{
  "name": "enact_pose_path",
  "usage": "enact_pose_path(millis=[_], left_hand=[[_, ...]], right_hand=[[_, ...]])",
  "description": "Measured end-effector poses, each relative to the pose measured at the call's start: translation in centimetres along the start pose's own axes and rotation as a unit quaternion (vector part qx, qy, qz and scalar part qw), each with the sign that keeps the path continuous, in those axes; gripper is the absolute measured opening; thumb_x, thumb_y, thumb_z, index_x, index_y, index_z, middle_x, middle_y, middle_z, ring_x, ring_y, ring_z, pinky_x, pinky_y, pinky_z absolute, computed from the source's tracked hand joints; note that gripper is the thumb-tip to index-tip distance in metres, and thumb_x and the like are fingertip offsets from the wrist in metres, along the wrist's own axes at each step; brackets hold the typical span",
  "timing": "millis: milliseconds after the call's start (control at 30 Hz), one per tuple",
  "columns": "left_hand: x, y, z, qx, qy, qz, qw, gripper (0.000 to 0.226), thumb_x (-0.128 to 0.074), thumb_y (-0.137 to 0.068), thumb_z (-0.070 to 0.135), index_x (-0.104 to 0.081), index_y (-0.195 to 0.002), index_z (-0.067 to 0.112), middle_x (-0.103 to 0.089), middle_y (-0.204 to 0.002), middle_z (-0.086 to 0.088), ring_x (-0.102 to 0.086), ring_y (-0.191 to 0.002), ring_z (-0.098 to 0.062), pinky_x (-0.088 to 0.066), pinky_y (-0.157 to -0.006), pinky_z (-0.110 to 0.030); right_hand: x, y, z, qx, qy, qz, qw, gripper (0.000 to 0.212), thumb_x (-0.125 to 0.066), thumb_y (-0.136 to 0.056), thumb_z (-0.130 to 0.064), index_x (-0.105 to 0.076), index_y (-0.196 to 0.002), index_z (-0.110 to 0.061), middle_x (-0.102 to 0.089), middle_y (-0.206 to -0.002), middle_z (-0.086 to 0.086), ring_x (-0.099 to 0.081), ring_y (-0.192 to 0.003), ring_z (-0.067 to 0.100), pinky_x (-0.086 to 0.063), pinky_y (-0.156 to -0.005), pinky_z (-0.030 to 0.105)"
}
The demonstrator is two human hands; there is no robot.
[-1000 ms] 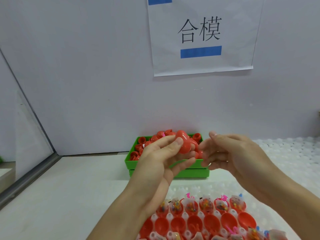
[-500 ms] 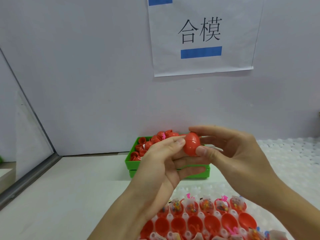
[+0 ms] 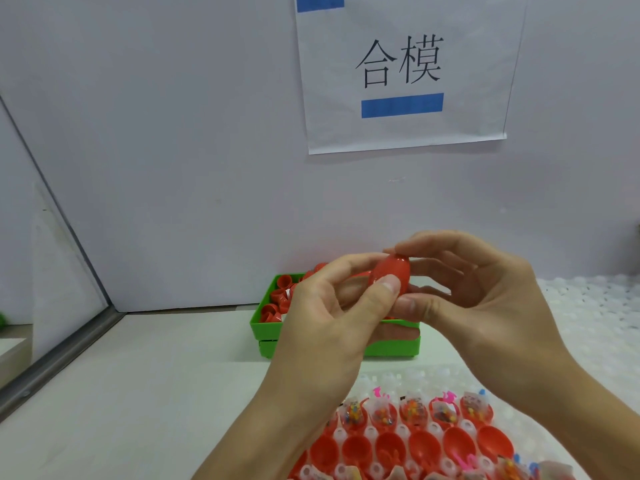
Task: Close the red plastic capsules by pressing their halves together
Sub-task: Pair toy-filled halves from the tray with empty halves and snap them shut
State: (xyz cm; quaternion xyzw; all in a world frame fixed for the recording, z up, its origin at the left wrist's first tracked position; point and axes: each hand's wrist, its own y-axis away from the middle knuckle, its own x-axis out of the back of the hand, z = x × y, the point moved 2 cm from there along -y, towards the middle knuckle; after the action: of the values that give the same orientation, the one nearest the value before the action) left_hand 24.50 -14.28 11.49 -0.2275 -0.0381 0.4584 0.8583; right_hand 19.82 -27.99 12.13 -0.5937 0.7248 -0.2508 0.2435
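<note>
Seen from the head camera: pale wall behind, with a white paper sign bearing black characters and a blue bar. Below it, a white worktop.

Held up in mid-air above the worktop, between both hands: one red capsule, egg-shaped, halves together. Long axis tilted, narrower end up and toward the wall, broader end down toward the camera. Gripped from the left by the left hand, thumb pressed on the near lower face, fingers curled behind. Gripped from the right by the right hand, forefinger arched over the top end, thumb under the lower end. Both grips closed on the capsule, fingertips almost meeting.

Behind the hands, against the wall: green bin heaped with loose red capsule halves, partly hidden by the left hand.

Near the bottom edge, under the wrists: white tray with rows of open red halves, hollows upward; farther row filled with small packets of coloured beads. To the right, a bumpy white sheet.
</note>
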Motion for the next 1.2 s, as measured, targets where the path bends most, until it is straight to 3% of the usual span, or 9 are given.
enact_pose_path(millis=[167,333,533,667,767,933,1000,1100,1200], left_hand=[[0.1,0.1,0.2,-0.014,-0.075,-0.011,0.997,0.031,-0.062,-0.083,0.020,-0.071,-0.112,0.012,-0.077,-0.095,-0.010,-0.075,-0.083,-0.023,-0.060,-0.072,-0.027],[0.4,0.3,0.6,-0.046,-0.167,-0.017,0.985,0.025,-0.067,-0.091,0.014,-0.068,-0.116,0.019,-0.073,-0.076,0.001,-0.069,-0.065,-0.008,-0.055,-0.068,-0.017],[0.2,0.6,0.9,-0.055,-0.209,-0.033,0.976,0.028,-0.066,-0.092,0.013,-0.066,-0.107,0.037,-0.072,-0.077,0.018,-0.070,-0.073,-0.002,-0.053,-0.072,-0.013],[-0.1,0.5,1.0,-0.060,-0.209,-0.032,0.976,0.025,-0.063,-0.083,0.023,-0.066,-0.103,0.038,-0.073,-0.083,0.017,-0.071,-0.075,-0.002,-0.055,-0.073,-0.014],[0.1,0.4,0.6,-0.047,-0.180,-0.003,0.983,0.027,-0.069,-0.079,0.027,-0.059,-0.103,0.031,-0.074,-0.092,0.007,-0.073,-0.082,-0.013,-0.059,-0.077,-0.025],[0.3,0.3,0.8,-0.095,-0.235,0.034,0.967,0.027,-0.081,-0.077,0.033,-0.066,-0.100,0.034,-0.074,-0.092,0.009,-0.072,-0.089,-0.013,-0.062,-0.075,-0.034],[0.4,0.2,1.0,-0.114,-0.235,0.063,0.963,0.025,-0.080,-0.074,0.027,-0.073,-0.097,0.032,-0.075,-0.087,0.008,-0.072,-0.083,-0.014,-0.062,-0.072,-0.034],[0.5,0.3,0.9,-0.130,-0.239,0.101,0.957,0.032,-0.085,-0.069,0.006,-0.078,-0.088,0.030,-0.076,-0.080,0.007,-0.073,-0.075,-0.014,-0.058,-0.072,-0.022],[0.3,0.4,0.8,-0.134,-0.249,0.122,0.951,0.037,-0.083,-0.065,-0.008,-0.078,-0.080,0.026,-0.076,-0.076,0.006,-0.072,-0.072,-0.009,-0.053,-0.069,-0.013]], right_hand=[[0.3,0.0,0.2,-0.028,0.003,-0.041,0.999,0.030,-0.076,-0.067,-0.011,-0.069,-0.096,-0.016,-0.075,-0.098,0.005,-0.073,-0.093,0.023,-0.059,-0.078,0.028],[0.4,-0.1,0.2,-0.047,-0.005,-0.028,0.999,0.022,-0.068,-0.074,-0.010,-0.073,-0.095,-0.010,-0.077,-0.092,0.010,-0.075,-0.088,0.022,-0.058,-0.072,0.022],[0.2,0.0,0.5,-0.059,-0.014,-0.006,0.998,0.018,-0.068,-0.074,0.006,-0.072,-0.087,-0.006,-0.077,-0.089,0.008,-0.075,-0.084,0.020,-0.058,-0.068,0.021],[0.3,0.0,0.7,-0.061,-0.017,0.005,0.998,0.026,-0.065,-0.076,0.016,-0.073,-0.084,-0.007,-0.077,-0.091,0.006,-0.075,-0.084,0.019,-0.058,-0.067,0.021],[0.4,0.0,0.8,-0.061,-0.040,0.019,0.997,0.014,-0.069,-0.072,0.001,-0.075,-0.081,-0.009,-0.077,-0.088,0.008,-0.076,-0.082,0.023,-0.058,-0.068,0.023],[0.6,-0.1,1.0,-0.074,-0.052,0.041,0.995,0.027,-0.075,-0.062,-0.021,-0.074,-0.086,-0.009,-0.077,-0.088,0.012,-0.075,-0.083,0.026,-0.059,-0.070,0.027],[0.6,-0.1,0.7,-0.072,-0.041,0.047,0.996,0.025,-0.075,-0.060,-0.019,-0.075,-0.084,-0.011,-0.077,-0.083,0.010,-0.076,-0.077,0.024,-0.059,-0.066,0.024],[0.5,-0.2,0.4,-0.061,-0.016,0.057,0.996,0.017,-0.075,-0.058,-0.011,-0.076,-0.075,-0.013,-0.076,-0.074,0.003,-0.074,-0.069,0.021,-0.058,-0.063,0.021],[0.2,-0.2,0.0,-0.041,0.008,0.047,0.998,0.025,-0.074,-0.064,0.012,-0.074,-0.069,-0.012,-0.074,-0.068,-0.004,-0.074,-0.066,0.015,-0.056,-0.063,0.018]])
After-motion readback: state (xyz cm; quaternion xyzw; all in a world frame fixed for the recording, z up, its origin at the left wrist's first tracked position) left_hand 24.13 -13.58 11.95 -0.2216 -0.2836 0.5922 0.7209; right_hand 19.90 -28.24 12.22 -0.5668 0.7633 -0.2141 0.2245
